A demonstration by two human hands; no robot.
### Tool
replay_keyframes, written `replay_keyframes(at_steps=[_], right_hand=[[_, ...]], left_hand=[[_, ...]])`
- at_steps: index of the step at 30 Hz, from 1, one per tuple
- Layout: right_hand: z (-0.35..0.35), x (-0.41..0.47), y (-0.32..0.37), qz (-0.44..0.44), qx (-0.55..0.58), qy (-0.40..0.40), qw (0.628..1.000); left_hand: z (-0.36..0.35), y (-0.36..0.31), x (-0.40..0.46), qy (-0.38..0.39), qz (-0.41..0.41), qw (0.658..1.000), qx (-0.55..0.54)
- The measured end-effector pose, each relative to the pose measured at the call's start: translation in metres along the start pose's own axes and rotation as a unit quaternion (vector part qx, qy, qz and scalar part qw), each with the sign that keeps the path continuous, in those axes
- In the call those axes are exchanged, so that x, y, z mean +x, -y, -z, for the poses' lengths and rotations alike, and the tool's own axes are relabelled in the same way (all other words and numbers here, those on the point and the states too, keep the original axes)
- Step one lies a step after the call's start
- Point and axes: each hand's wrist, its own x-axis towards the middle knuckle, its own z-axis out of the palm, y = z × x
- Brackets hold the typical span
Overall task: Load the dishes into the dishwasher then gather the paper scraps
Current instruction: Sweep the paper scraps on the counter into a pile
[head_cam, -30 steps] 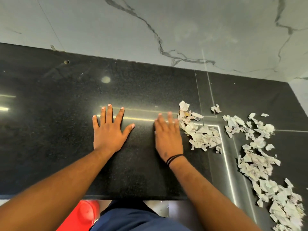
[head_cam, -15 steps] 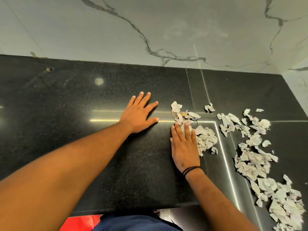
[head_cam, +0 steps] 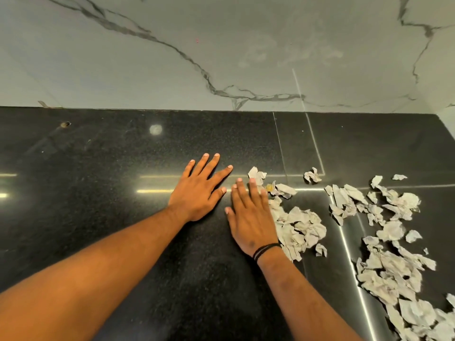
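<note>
Flat, fingers-spread right hand (head_cam: 251, 215) against crumpled white paper scraps (head_cam: 299, 227) on glossy black worktop (head_cam: 110, 217); light pieces likely to slip past fingertips, scattering.

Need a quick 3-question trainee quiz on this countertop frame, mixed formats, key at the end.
1. True or false: the right hand grips a fistful of paper scraps.
2. Multiple choice. The left hand lies: A) flat on the black countertop, fingers spread; B) on top of the scraps; C) curled round a cup.
3. Fill in: the scraps lie to the ____ of both hands.

Key
1. False: it lies flat, fingers straight, its outer edge against the nearest heap.
2. A.
3. Right; a second, larger scatter lies farther right, towards the countertop's near edge.
</note>
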Motion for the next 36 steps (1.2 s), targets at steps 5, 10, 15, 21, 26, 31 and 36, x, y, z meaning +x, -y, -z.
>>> replay_keyframes(at_steps=[5, 10, 15, 21, 26, 31, 36], right_hand=[[-0.001, -0.018, -0.050, -0.079, 0.008, -0.013, 0.997], [0.010, -0.009, -0.023, -0.084, 0.004, -0.043, 0.996], [0.009, 0.040, 0.013, 0.008, 0.015, -0.011, 1.000], [0.005, 0.058, -0.025, -0.065, 0.017, 0.032, 0.997], [0.012, 0.034, -0.051, -0.157, 0.004, 0.032, 0.987], [0.022, 0.047, 0.000, -0.051, 0.008, 0.006, 0.999], [0.017, 0.080, 0.004, -0.014, 0.063, 0.071, 0.995]], left_hand=[[0.000, -0.001, 0.000, 0.000, 0.003, 1.000, 0.002], [0.001, -0.001, 0.001, 0.005, 0.008, 1.000, 0.003], [0.000, -0.001, 0.001, 0.011, 0.013, 1.000, 0.000], [0.003, -0.003, 0.000, 0.015, 0.025, 1.000, 0.003], [0.004, -0.003, -0.001, 0.017, 0.023, 1.000, 0.002], [0.005, -0.003, 0.000, 0.023, 0.024, 0.999, -0.003], [0.005, -0.003, 0.001, 0.020, 0.025, 0.999, -0.012]])
